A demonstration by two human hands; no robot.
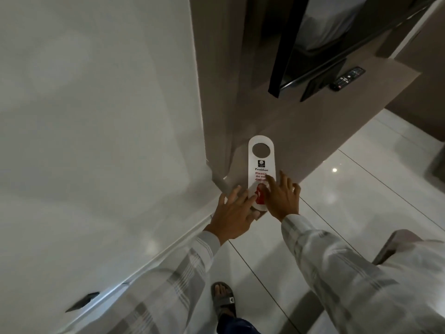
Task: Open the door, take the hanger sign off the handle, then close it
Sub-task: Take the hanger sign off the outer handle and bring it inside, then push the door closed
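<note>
Centre frame, I see the sign lying flat on the brown worktop. My left hand and right hand rest spread on its lower end, gripping nothing; a nudge could slide it off the edge.

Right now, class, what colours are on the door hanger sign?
The hanger sign is white with red lettering and a red mark at its lower end; the head view shows it.
</note>
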